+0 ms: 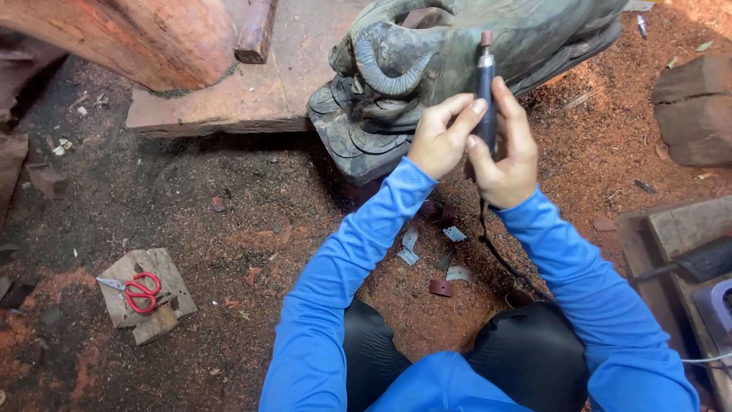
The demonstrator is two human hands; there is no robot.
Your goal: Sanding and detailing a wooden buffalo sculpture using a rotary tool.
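fingers of the left hand [440, 141] and right hand [507, 156] are pinched around a rotary tool [485, 88], held upright. red scissors [137, 291] are seen at eight o'clock, well apart.

Between both hands, a matt dark rotary tool [485, 99]; just beyond them, a rough grey-green carved wooden sculpture [427, 69]; underneath, reddish sawdust [252, 252].

No packages, labels, signs — or screens (anywhere).
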